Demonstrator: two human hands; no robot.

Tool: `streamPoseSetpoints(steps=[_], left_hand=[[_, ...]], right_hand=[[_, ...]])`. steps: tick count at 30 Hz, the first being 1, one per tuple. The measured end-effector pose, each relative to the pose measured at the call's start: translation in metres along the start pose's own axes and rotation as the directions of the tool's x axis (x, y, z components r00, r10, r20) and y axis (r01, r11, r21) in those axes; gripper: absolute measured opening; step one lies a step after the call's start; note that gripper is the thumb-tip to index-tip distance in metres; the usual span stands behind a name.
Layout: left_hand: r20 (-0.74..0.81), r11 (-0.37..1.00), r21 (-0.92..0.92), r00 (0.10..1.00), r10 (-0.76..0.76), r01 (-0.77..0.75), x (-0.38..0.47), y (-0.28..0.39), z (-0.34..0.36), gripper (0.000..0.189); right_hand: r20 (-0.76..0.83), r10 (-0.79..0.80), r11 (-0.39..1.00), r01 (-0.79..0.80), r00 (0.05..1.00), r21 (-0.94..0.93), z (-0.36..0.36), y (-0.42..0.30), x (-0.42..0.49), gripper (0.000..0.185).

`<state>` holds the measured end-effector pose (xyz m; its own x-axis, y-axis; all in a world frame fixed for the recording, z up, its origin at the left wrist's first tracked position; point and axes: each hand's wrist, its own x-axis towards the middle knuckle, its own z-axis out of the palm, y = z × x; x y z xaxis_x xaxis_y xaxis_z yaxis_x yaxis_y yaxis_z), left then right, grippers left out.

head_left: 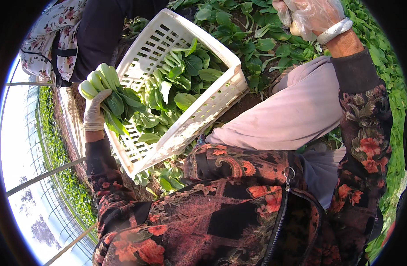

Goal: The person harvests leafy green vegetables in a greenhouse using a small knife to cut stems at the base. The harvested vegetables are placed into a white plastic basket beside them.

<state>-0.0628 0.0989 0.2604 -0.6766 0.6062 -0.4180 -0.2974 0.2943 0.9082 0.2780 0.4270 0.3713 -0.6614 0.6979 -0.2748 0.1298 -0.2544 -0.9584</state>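
My left hand [96, 112], in a pale thin glove, grips a bunch of bok choy [115, 98] over the left side of a white plastic crate [203, 109]. The bunch's pale stem ends point up and left, its leaves towards the crate. Inside the tilted crate lie more bok choy heads [177, 79]. My right hand [306, 16], in a clear plastic glove with a white band at the wrist, is at the top right above the growing plants. Its fingers are bent; the glove's folds and the picture's edge hide whether it holds something.
Growing bok choy [256, 43] covers soil beyond the crate, and a dense green bed [379, 50] runs along the right. Another person's dark-trousered leg [97, 36] is beside the crate at the top left. Greenhouse poles [45, 178] stand at the left.
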Motion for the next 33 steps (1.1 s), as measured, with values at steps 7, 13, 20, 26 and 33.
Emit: streamPoseSetpoints(steps=[7,13,20,26,33], left_hand=[[-0.112,0.901,0.340,0.940,0.323,-0.270,-0.012,-0.055,0.002,0.045],[0.664,0.018,0.641,0.566,0.488,-0.767,-0.004,-0.041,0.108,0.084],[0.965,-0.235,0.158,0.100,0.241,-0.959,0.047,-0.095,0.177,0.065],[0.981,-0.268,0.089,0.037,0.193,-0.959,0.080,-0.177,0.204,0.050],[0.988,-0.236,0.096,0.064,0.139,-0.967,0.094,-0.219,0.208,0.045]], right_hand=[[0.118,-0.167,0.975,0.181,0.979,-0.126,0.002,0.016,0.011,0.028],[0.036,-0.158,0.969,0.162,0.987,-0.187,0.004,0.018,0.018,0.032],[-0.064,-0.096,0.948,0.071,0.993,-0.311,-0.004,0.014,0.018,0.027],[0.039,-0.042,0.997,0.044,0.998,-0.069,-0.015,0.011,0.024,0.023],[0.060,-0.008,1.000,0.008,0.998,0.010,-0.010,-0.002,0.018,0.031]])
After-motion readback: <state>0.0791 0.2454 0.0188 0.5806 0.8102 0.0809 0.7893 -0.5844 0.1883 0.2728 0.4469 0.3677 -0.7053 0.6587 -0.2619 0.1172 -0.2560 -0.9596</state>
